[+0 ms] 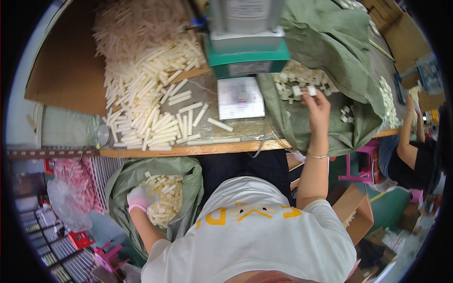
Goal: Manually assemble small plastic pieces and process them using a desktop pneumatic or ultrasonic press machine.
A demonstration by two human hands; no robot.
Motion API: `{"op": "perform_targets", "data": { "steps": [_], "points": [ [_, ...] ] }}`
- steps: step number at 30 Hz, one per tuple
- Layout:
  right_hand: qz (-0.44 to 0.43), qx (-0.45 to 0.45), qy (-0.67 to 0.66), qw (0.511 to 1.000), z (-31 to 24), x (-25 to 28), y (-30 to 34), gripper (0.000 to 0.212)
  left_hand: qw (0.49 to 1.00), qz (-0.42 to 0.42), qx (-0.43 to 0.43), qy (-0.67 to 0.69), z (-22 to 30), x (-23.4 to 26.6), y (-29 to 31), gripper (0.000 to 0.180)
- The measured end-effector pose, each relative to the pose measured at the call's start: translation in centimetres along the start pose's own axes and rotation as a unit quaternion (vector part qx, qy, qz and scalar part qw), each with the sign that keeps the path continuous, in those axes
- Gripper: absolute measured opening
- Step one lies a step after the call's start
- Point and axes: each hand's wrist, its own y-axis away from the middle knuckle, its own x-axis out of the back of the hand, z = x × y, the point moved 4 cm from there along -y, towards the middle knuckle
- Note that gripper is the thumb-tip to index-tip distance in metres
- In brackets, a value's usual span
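My right hand (318, 106) is bare and pinches a small white block-like piece (311, 90) between its fingertips. It is above the mouth of a green woven sack (325, 52) on the table, where more small white pieces (306, 75) are heaped. At the lower left, my left hand (138, 198), in a white glove with a pink cuff, reaches into a second green sack (191, 172). Short cream-coloured pieces (165, 203) fill that sack beside the hand. Its fingers are smeared by motion, so what they hold does not show.
A press with a green head (249, 60) stands mid-table over a metal plate (240, 106). Left of it lies a large pile of cream sticks (146, 99). A cardboard box (354, 207) sits on the right below the table. A co-worker (410, 155) is at the far right.
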Motion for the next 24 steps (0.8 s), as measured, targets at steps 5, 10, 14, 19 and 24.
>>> {"op": "perform_targets", "data": {
  "steps": [5, 10, 14, 19, 24],
  "points": [
    [0.007, -0.068, -0.145, 0.987, -3.1, -2.4, 1.4, 0.018, 0.934, 0.233, -0.157, 0.22, 7.8, 11.2, -1.7, 0.024],
    [-0.067, -0.02, 0.018, 0.997, -4.1, -6.0, 2.0, 0.021, 0.833, 0.364, -0.312, 0.278, 15.7, 17.0, -9.2, 0.014],
    [-0.08, 0.155, 0.226, 0.958, -5.5, -7.7, 1.7, 0.032, 0.853, 0.376, -0.312, 0.183, 17.8, 19.2, -13.9, 0.014],
    [-0.138, 0.073, 0.296, 0.943, -7.0, -12.0, 1.8, 0.023, 0.869, 0.35, -0.35, 0.009, 20.1, 19.4, -17.3, 0.018],
    [-0.137, 0.286, 0.387, 0.866, -6.6, -14.0, 1.3, 0.027, 0.892, 0.291, -0.345, -0.014, 21.0, 20.1, -16.0, 0.017]
  ]
}}
